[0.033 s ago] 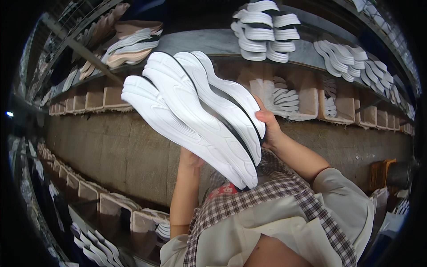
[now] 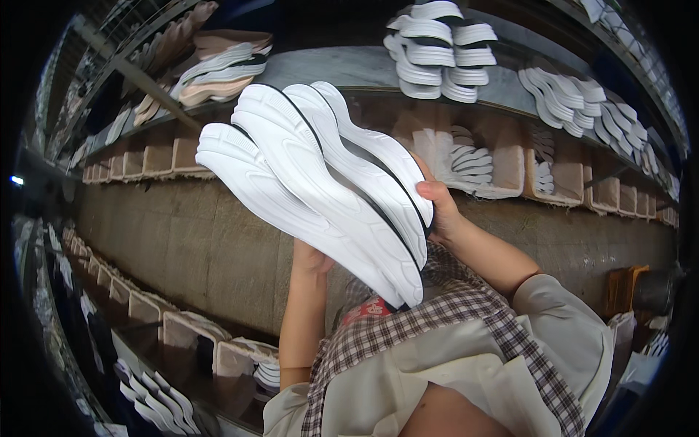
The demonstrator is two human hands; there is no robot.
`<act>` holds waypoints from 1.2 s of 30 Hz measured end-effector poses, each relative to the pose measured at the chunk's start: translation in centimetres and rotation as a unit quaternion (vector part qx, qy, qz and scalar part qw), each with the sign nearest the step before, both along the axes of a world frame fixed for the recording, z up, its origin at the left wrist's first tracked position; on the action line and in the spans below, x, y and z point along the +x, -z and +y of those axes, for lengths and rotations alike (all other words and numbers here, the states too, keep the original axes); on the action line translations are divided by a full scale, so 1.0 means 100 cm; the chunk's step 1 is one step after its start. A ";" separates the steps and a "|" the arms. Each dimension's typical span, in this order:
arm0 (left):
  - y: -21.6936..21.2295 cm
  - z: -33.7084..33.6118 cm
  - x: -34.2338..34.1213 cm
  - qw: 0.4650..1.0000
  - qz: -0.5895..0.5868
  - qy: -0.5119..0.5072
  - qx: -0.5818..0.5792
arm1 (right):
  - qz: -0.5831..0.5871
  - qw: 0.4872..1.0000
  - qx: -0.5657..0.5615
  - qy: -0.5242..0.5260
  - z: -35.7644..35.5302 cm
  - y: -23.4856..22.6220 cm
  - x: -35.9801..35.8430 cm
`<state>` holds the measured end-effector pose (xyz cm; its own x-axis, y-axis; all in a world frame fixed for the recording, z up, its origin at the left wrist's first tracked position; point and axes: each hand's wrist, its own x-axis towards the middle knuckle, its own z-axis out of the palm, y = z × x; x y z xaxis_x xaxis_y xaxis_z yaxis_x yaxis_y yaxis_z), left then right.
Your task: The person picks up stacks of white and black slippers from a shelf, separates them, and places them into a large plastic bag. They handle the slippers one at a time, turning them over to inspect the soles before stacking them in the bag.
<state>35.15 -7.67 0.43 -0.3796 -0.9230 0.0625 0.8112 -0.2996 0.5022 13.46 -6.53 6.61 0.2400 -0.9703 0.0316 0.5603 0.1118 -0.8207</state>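
We hold four white shoe soles (image 2: 313, 186) fanned side by side at the centre of our view, their upper ends leaning toward 11 o'clock. Our right hand (image 2: 439, 210), at 3 o'clock, is clamped on them, thumb across the outermost one; our left hand (image 2: 313, 258), at 7 o'clock, is against their underside, its fingers hidden, so we cannot tell how they close. Compared with the earlier frame, both hands keep their places and the soles keep their fan, shifting only a trace toward 9 o'clock. The shelf (image 2: 328, 67) at 12 o'clock, with its stack of white soles (image 2: 429, 54) at 1 o'clock and mixed pile (image 2: 222, 73) near 11, now appears slightly farther toward 3 o'clock. A lined bin (image 2: 507, 169) at 2 o'clock holds more soles.
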 end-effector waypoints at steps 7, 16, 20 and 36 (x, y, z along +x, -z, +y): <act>-0.023 0.013 0.028 0.983 -0.022 -0.180 0.034 | -0.106 0.983 0.041 -0.145 -0.005 -0.007 0.016; -0.029 -0.001 0.036 0.973 -0.157 -0.121 0.115 | -0.027 0.952 0.225 -0.207 -0.033 -0.005 0.036; -0.005 -0.006 0.031 0.976 -0.110 -0.028 0.187 | 0.016 0.882 0.411 -0.230 -0.037 0.009 0.034; 0.026 0.005 0.030 0.923 -0.138 0.091 0.347 | -0.010 0.813 0.556 -0.169 -0.025 0.024 0.031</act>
<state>38.15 -7.14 -2.13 -0.4452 -0.6237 -0.6425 0.5859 -0.7455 0.3177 16.55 -9.03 4.17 0.5096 -0.2794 -0.8138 0.3556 0.9296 -0.0965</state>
